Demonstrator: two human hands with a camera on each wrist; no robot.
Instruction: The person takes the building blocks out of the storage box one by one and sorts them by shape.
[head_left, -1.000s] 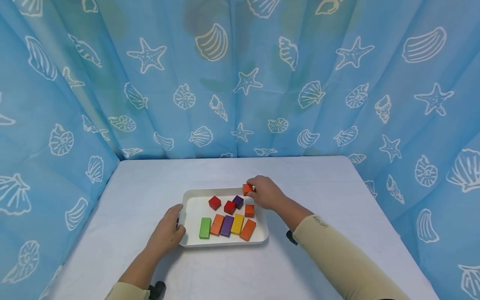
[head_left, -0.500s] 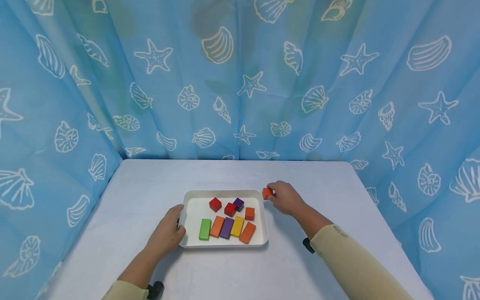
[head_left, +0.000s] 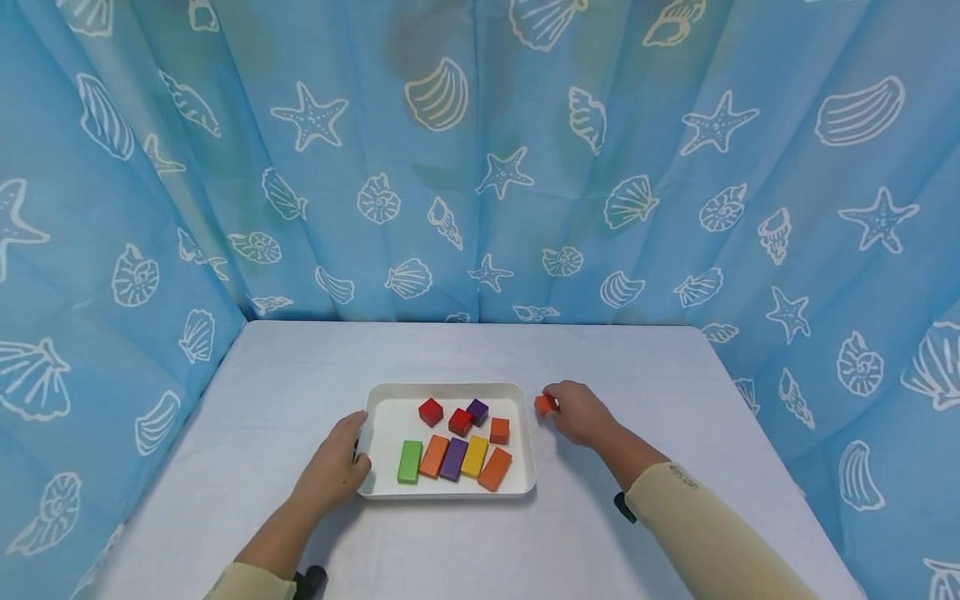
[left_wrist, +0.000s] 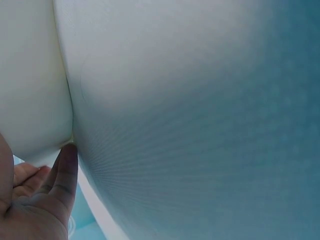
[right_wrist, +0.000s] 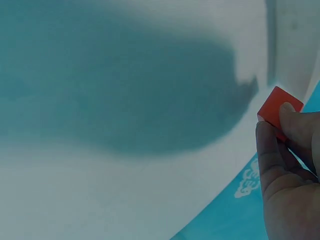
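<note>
Just off the right end of a white tray [head_left: 447, 497], my right hand [head_left: 583, 414] pinches an orange cube [head_left: 544, 406] between thumb and fingers. In the right wrist view the same orange cube [right_wrist: 278, 106] looks redder and shows above the fingertips. My left hand [head_left: 332, 463] rests against the tray's left end, its fingers fairly straight in the left wrist view. Inside the tray lie two red cubes [head_left: 431, 412], a purple cube [head_left: 477, 410] and another orange cube [head_left: 499, 431]. A row of flat blocks fills the near side: green [head_left: 409, 462], orange, purple, yellow and orange.
The tray stands on a table with a white cover [head_left: 315, 358]. Blue curtains [head_left: 480, 208] with white shell and starfish prints hang behind and at both sides of the table. White tabletop shows to the right of the tray.
My right hand has carried the orange cube rightward from over the tray's far right corner, then nearer and lower beside the tray's right end. My left hand has stayed at the tray.
</note>
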